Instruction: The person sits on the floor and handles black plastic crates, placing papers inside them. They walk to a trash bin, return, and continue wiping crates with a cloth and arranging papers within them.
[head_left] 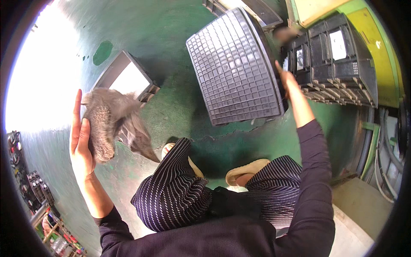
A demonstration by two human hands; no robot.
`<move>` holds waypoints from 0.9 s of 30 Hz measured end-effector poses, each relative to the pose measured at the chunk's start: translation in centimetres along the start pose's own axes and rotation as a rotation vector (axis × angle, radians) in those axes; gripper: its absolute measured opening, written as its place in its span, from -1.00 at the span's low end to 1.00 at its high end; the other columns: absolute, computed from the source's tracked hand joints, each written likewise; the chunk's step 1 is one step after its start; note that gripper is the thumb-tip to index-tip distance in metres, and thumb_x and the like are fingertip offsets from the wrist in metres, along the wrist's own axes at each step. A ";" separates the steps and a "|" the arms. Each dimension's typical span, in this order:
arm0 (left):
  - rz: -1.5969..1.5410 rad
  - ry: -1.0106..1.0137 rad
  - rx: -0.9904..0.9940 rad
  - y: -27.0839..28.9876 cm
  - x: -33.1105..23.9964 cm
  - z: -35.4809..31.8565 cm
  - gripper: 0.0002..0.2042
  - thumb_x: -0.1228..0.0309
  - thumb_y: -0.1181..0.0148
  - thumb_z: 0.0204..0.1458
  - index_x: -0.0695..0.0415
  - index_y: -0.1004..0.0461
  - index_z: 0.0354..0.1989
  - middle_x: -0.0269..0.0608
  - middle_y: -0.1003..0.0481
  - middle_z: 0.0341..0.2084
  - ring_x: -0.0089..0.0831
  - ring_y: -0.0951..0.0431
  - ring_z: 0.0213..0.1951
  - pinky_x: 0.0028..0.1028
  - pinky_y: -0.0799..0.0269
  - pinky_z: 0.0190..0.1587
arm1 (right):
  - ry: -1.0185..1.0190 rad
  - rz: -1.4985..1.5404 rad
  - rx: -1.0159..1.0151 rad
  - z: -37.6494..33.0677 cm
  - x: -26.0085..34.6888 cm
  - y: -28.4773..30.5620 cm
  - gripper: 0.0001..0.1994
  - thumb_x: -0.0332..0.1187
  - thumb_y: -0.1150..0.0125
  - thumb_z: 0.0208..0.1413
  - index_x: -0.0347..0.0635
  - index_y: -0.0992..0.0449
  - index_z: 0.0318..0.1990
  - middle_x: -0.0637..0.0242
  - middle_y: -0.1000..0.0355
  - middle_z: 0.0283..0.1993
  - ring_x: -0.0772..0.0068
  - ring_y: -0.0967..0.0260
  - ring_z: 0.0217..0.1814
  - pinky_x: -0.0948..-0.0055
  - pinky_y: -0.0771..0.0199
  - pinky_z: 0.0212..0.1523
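My left hand (82, 147) is at the left with a crumpled grey-brown cloth (104, 128) against its palm. The fingers stretch upward along the cloth's edge, the thumb presses on it, and a loose end trails to the right, blurred by motion. My right hand (287, 81) grips the right side of a dark grey plastic crate (235, 66). That crate is tilted up, with the ribbed grid of its underside facing me; its inside is hidden. Most of the right-hand fingers are out of sight behind the crate's edge.
A grey bin (147, 83) with a white inside stands on the green floor (162, 38) beyond the cloth. Black crates (321, 64) are at the right, before a yellow-green frame (372, 38). Hoses (385, 137) hang lower right. Another crate (261, 10) lies at the top.
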State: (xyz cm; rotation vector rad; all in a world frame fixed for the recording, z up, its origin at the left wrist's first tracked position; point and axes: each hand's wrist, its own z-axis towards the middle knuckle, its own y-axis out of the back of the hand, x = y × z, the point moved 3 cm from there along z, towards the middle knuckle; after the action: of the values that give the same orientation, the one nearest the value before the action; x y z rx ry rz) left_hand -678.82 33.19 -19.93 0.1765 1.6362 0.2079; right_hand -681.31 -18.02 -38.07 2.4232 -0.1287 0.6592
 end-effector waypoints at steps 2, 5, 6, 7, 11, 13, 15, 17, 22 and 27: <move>0.246 -0.140 0.012 -1.0 -1.3 1.1 -0.49 0.27 0.18 0.15 0.14 0.02 0.27 -0.02 -0.08 0.19 -0.27 -0.11 0.21 -0.30 0.02 0.24 | 0.302 -0.030 0.078 -0.3 1.6 3.8 -0.13 0.34 0.12 -0.05 -0.40 -0.26 0.10 -0.05 -0.28 0.08 0.18 -0.20 0.15 0.36 -0.14 0.13; -0.173 -0.111 0.187 0.3 -5.5 2.1 -0.45 0.34 0.16 0.12 0.23 0.10 0.27 0.09 -0.16 0.13 -0.27 -0.29 0.09 -0.34 -0.12 0.18 | 0.805 -0.187 0.051 -6.1 4.0 2.3 -0.26 0.18 -0.04 -0.02 -0.41 -0.30 0.04 0.00 -0.32 0.04 0.16 -0.28 0.08 0.40 -0.26 0.03; -0.157 -0.222 0.193 -0.6 -7.0 2.4 -0.45 0.35 0.18 0.12 0.26 0.12 0.27 0.12 -0.19 0.10 -0.28 -0.35 0.04 -0.35 -0.19 0.15 | 0.967 -0.440 -0.145 -7.9 3.5 1.4 -0.35 0.10 -0.11 -0.02 -0.35 -0.35 0.01 0.05 -0.35 0.03 0.18 -0.29 0.08 0.36 -0.29 0.00; -0.102 -0.333 0.203 -2.1 -8.5 2.8 -0.44 0.38 0.19 0.11 0.33 0.13 0.25 0.12 -0.18 0.10 -0.29 -0.33 0.06 -0.38 -0.15 0.16 | 0.993 -0.463 -0.021 -8.9 2.3 0.0 -0.46 0.02 -0.17 -0.06 -0.29 -0.38 -0.10 0.13 -0.38 -0.07 0.14 -0.32 0.00 0.32 -0.31 -0.06; 0.028 -0.553 0.224 -8.8 -12.8 3.2 -0.46 0.39 0.21 0.09 0.38 0.07 0.23 0.12 -0.12 0.16 -0.31 -0.30 0.08 -0.40 -0.12 0.16 | 1.236 -0.668 -0.062 -8.2 -6.6 -6.4 -0.65 -0.19 -0.32 -0.25 -0.09 -0.38 -0.30 0.34 -0.34 -0.28 0.26 -0.32 -0.14 0.28 -0.32 -0.19; 0.018 -0.579 0.042 -12.4 -13.0 1.9 -0.49 0.39 0.19 0.09 0.39 0.01 0.21 0.12 -0.10 0.17 -0.32 -0.29 0.09 -0.39 -0.10 0.17 | 1.212 -0.818 -0.087 -6.6 -10.1 -8.6 -0.62 -0.20 -0.34 -0.28 -0.06 -0.40 -0.25 0.38 -0.32 -0.24 0.36 -0.29 -0.08 0.30 -0.29 -0.12; -0.072 -0.548 0.014 -12.5 -12.7 1.5 -0.46 0.38 0.18 0.09 0.35 0.07 0.23 0.09 -0.12 0.16 -0.29 -0.25 0.12 -0.35 -0.08 0.20 | 1.197 -0.859 -0.071 -5.8 -11.9 -9.8 -0.62 -0.19 -0.33 -0.25 -0.04 -0.40 -0.24 0.39 -0.30 -0.21 0.36 -0.25 -0.02 0.26 -0.24 -0.01; -0.251 -0.415 0.280 -14.8 -8.7 4.4 -0.42 0.37 0.17 0.09 0.31 0.16 0.26 0.06 -0.16 0.14 -0.25 -0.23 0.14 -0.31 -0.05 0.22 | 1.189 -0.837 -0.079 -4.7 -14.0 -8.6 -0.64 -0.17 -0.31 -0.22 -0.05 -0.40 -0.25 0.38 -0.29 -0.19 0.33 -0.19 0.04 0.12 -0.13 0.10; 0.211 -0.498 0.725 -21.7 -2.7 7.1 -0.37 0.35 0.06 0.09 0.19 0.18 0.29 -0.03 0.01 0.24 -0.30 -0.08 0.23 -0.35 -0.05 0.20 | 1.096 -0.425 -0.049 -3.2 -13.7 -4.7 -0.72 -0.26 -0.21 -0.05 -0.16 -0.42 -0.18 0.20 -0.29 -0.06 0.15 -0.24 0.03 0.24 -0.26 0.04; 0.631 -0.330 0.626 -24.4 14.0 9.6 -0.31 0.28 -0.06 0.05 0.17 0.18 0.28 0.07 0.05 0.24 -0.11 0.04 0.27 -0.24 0.02 0.22 | 1.038 -0.315 -0.112 -4.1 -8.4 -5.8 -0.63 -0.47 -0.09 0.01 -0.22 -0.29 0.02 0.11 -0.15 0.13 0.05 -0.17 0.14 0.27 -0.27 0.08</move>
State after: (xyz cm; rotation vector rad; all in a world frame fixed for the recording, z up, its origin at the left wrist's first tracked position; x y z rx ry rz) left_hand -670.01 13.07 -40.02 1.1500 1.2288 0.1263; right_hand -688.93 -11.49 -42.51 1.6684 0.6008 1.5805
